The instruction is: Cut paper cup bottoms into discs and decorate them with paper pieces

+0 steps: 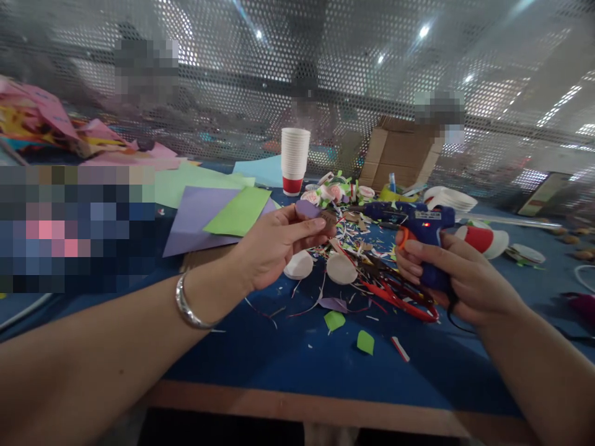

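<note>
My left hand (274,244) pinches a small purple paper piece (307,209) together with a bit of brown cardboard (328,218). Wrapped round the handle of a blue glue gun (430,226) is my right hand (458,272), with a finger at the orange trigger. The gun's nozzle points left, close to the cardboard bit. Below the hands lie two white paper discs (341,268) and red-handled scissors (404,303), partly covered by scraps. Green leaf-shaped paper cuttings (365,342) rest nearer the table edge.
A stack of paper cups (294,161) stands at the back, near several small decorated paper pieces (337,191). Purple paper (190,217) and green sheets (239,210) lie on the left. A cardboard box (400,155) leans against the mesh wall; a red-and-white cup (481,240) lies right.
</note>
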### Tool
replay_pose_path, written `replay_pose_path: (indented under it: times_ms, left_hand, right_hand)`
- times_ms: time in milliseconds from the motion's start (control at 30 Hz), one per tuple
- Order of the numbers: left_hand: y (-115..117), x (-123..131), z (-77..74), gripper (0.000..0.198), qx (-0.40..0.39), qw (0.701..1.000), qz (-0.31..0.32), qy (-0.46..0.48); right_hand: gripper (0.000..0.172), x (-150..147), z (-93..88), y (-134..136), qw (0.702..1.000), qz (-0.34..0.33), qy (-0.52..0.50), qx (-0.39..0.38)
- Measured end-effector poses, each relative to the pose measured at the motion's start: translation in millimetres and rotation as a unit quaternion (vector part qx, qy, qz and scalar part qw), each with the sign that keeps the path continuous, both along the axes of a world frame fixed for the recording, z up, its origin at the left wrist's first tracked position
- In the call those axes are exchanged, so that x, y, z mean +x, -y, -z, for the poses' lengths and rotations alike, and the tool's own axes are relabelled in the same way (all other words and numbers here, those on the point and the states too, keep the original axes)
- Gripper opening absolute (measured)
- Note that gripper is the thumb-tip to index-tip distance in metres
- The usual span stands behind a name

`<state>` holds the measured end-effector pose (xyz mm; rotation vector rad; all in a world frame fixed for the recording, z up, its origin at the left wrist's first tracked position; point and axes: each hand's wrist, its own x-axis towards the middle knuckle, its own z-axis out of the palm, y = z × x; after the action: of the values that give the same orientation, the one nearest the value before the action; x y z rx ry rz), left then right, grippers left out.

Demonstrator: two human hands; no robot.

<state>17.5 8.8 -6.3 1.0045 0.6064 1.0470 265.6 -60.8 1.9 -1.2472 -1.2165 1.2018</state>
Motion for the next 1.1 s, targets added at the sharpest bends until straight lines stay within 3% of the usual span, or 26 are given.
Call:
replay_pose_path:
  times_ms: [167,267,367,500,733,1100]
  left_hand:
    - [-8,-3,0.8,0.012,-0.008,0.997,-0.062,-0.043]
    - [-13,-5,1.3,0.015,-0.001,0.99,-0.122,-0.073]
    - [-16,-5,3.0,0.016,0.022,0.984,-0.141,-0.109]
    - [-15,-5,6.0,0.014,0.048,0.979,-0.138,-0.14]
    - [-4,-3,5.1,0.014,0.0,0.994,-0.057,-0.088]
    - [2,2,1.3,0.005,-0.049,0.996,-0.053,-0.049]
  right_hand:
    - [0.038,-3,-2.0,0,0.999,0.017,0.029,0.007]
    - [0.037,0,1.5,0,0.995,0.03,0.084,0.034]
    - [0.042,5,7.6,-1,0.988,0.041,0.138,0.061]
    - [0.043,7,11.4,-2,0.972,0.057,0.211,0.089]
    - [0.047,0,4.5,1,0.925,0.038,0.343,0.16]
    - [0.046,4,12.5,0,0.891,0.008,0.426,0.159]
